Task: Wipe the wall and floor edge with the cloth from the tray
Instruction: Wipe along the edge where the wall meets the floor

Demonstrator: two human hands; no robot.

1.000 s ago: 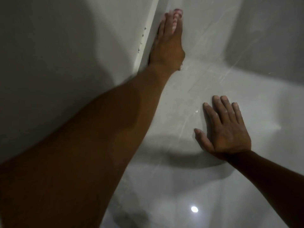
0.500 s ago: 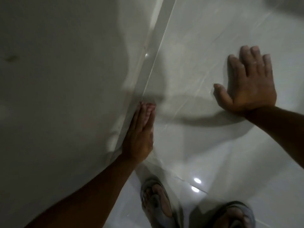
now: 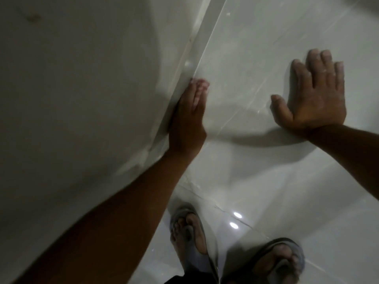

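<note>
My left hand lies flat and edge-on against the pale skirting strip where the grey wall meets the glossy floor tile. A small pink-and-white bit of cloth shows at its fingertips; the rest is hidden under the hand. My right hand rests palm down on the floor to the right, fingers apart, holding nothing.
My two feet in grey sandals stand on the tile at the bottom, close to the wall. A tile joint runs across the floor in front of them. Ceiling lights reflect on the tile.
My left hand has slid back along the floor edge toward me from a far reach. The view has tipped down, so my feet now show. My right hand stays planted on the tile.
</note>
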